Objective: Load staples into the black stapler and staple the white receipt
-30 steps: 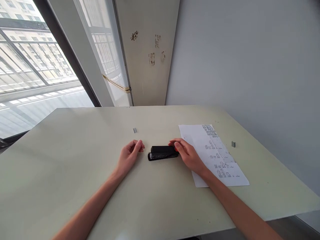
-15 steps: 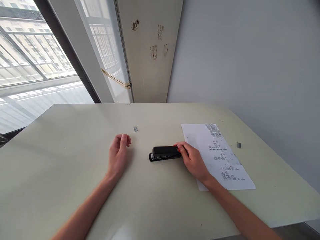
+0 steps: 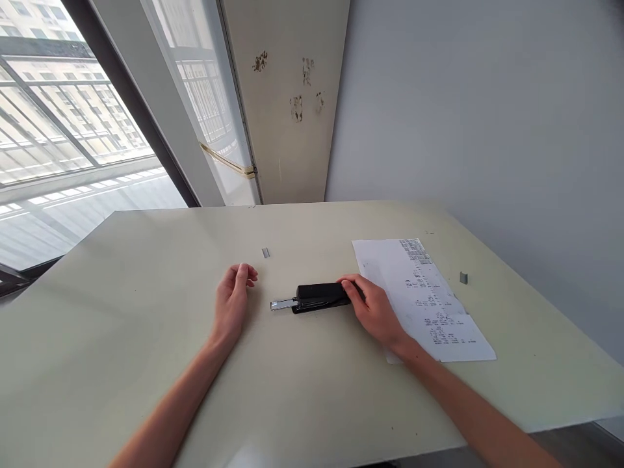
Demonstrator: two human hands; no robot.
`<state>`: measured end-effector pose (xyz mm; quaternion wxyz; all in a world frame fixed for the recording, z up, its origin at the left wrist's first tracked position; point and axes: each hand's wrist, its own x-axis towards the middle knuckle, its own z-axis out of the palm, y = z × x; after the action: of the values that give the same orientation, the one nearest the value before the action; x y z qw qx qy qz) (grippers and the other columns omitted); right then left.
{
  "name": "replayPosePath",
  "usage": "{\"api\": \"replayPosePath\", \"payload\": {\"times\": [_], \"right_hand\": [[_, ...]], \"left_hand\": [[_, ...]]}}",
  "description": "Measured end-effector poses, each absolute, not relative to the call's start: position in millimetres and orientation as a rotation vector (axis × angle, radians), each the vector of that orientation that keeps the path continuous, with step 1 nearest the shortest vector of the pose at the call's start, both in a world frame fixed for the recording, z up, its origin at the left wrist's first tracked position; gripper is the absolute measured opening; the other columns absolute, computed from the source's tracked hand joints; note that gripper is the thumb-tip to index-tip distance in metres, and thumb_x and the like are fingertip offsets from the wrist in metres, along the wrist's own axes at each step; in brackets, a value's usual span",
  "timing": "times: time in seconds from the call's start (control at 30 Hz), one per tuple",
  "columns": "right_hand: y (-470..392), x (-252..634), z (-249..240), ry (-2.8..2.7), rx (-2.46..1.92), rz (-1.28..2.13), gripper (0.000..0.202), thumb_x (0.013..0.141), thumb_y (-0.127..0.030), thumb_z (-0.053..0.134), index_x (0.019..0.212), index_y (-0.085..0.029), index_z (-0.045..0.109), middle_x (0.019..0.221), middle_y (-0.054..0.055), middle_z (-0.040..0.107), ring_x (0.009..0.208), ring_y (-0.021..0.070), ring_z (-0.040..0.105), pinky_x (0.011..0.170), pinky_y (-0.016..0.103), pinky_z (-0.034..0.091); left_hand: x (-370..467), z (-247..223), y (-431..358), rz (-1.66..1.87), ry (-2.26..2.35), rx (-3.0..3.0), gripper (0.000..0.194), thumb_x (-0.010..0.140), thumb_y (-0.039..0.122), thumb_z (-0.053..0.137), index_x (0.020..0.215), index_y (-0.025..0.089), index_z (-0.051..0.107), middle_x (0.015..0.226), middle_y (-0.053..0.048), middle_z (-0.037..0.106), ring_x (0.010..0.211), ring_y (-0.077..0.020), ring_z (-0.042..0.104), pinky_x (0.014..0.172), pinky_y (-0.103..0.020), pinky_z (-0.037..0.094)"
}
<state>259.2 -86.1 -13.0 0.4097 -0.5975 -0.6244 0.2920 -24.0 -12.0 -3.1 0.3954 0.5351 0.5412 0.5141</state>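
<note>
A black stapler [image 3: 319,292] lies lengthwise on the table. Its metal staple tray [image 3: 283,304] sticks out of the left end. My right hand [image 3: 373,311] grips the stapler's right end, thumb on the near side, covering that end. To the left of the tray, apart from it, my left hand [image 3: 233,300] rests on its side on the tabletop. Its fingers are loosely curled closed, and nothing shows in them. Just beyond the left hand lies a small grey strip of staples [image 3: 266,253].
A printed sheet of paper [image 3: 414,286] lies under and beyond my right wrist. Another small grey piece [image 3: 463,278], perhaps staples, sits right of the sheet. The pale table [image 3: 146,312] meets a wall [image 3: 463,117] on the right; a window [image 3: 73,117] is at the left.
The metal staple tray has slid out of the stapler's left end. The red part by my right fingers no longer shows. Both hands stay nearly in place; the view has shifted slightly.
</note>
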Motion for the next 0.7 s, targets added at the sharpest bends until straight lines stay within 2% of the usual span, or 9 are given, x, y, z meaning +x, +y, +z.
{"api": "replayPosePath", "payload": {"times": [0.13,0.27,0.4,0.57,0.7], "right_hand": [[-89,255,-11,-1.753,-1.465,0.670,0.038,0.098,-0.059,0.062,0.119,-0.027,0.066,0.111,0.007,0.072,0.100,0.0257,0.065,0.087,0.040,0.053],[-90,253,-4,-1.698,-1.500,0.736,0.035,0.093,-0.058,0.070,0.107,-0.026,0.067,0.100,0.005,0.070,0.087,0.0234,0.063,0.078,0.038,0.054],[-92,253,7,-1.480,-1.494,1.093,0.041,0.088,-0.063,0.074,0.104,-0.026,0.068,0.089,0.001,0.065,0.079,0.0192,0.057,0.066,0.032,0.052],[-94,250,20,-1.196,-1.299,1.638,0.050,0.079,-0.065,0.082,0.101,-0.022,0.068,0.096,0.004,0.064,0.081,0.0174,0.056,0.049,0.024,0.049],[-94,248,22,-1.130,-1.258,1.840,0.053,0.081,-0.066,0.081,0.102,-0.018,0.069,0.092,0.003,0.065,0.060,0.0096,0.055,0.048,0.024,0.050]], "left_hand": [[-19,1,-17,1.232,1.267,1.408,0.043,0.101,0.061,0.056,0.092,0.021,0.070,0.102,-0.006,0.071,0.100,-0.0220,0.063,0.096,-0.035,0.049],[-11,4,-21,1.182,1.122,1.298,0.044,0.100,0.061,0.060,0.095,0.020,0.073,0.110,-0.010,0.075,0.111,-0.0254,0.067,0.104,-0.038,0.050],[-4,8,-23,1.175,0.896,0.902,0.036,0.099,0.052,0.066,0.093,0.017,0.074,0.109,-0.011,0.077,0.113,-0.0261,0.070,0.104,-0.037,0.053],[10,19,-30,1.103,0.704,0.321,0.044,0.110,0.041,0.045,0.093,0.012,0.074,0.107,-0.014,0.077,0.109,-0.0249,0.075,0.103,-0.037,0.058],[18,26,-36,1.073,0.665,0.124,0.044,0.112,0.036,0.039,0.102,0.008,0.071,0.103,-0.016,0.077,0.100,-0.0236,0.077,0.093,-0.035,0.064]]}}
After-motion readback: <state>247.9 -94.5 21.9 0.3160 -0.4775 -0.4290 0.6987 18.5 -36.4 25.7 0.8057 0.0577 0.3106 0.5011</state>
